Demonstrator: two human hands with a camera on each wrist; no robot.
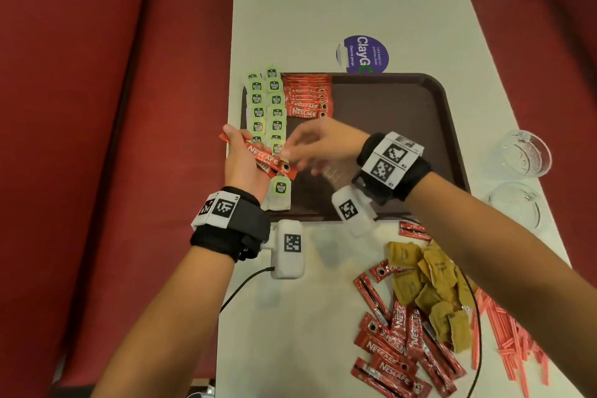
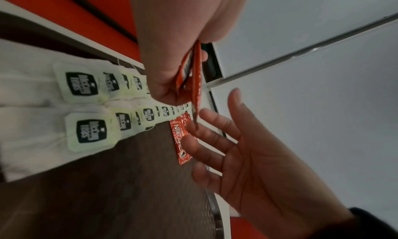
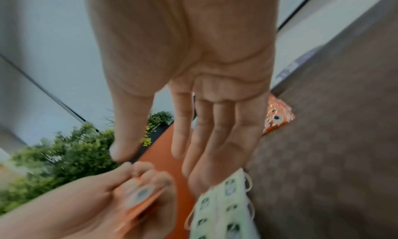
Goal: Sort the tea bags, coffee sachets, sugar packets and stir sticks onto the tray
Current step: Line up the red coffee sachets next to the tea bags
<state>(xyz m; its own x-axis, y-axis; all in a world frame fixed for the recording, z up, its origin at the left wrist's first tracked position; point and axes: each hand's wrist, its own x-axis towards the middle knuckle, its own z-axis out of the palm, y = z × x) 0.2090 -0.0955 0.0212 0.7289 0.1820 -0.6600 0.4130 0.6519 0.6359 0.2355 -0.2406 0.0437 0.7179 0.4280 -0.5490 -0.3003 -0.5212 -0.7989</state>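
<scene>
My left hand [image 1: 244, 165] hovers over the tray's left edge and grips a few red coffee sachets [image 1: 269, 160] between thumb and fingers; the left wrist view shows them edge-on [image 2: 191, 75]. My right hand [image 1: 302, 153] reaches in from the right with fingers straight and spread, fingertips at the sachets' near end, holding nothing. On the brown tray [image 1: 387, 126] the green tea bags [image 1: 268, 107] lie in two columns along the left side. A stack of coffee sachets [image 1: 308, 97] sits beside them at the far end.
A loose pile lies on the white table at the near right: coffee sachets [image 1: 397, 352], brown sugar packets [image 1: 429, 287] and pink stir sticks [image 1: 510, 333]. Two glass cups [image 1: 520, 153] stand right of the tray. A purple sticker [image 1: 363, 53] lies beyond it. Red benches flank the table.
</scene>
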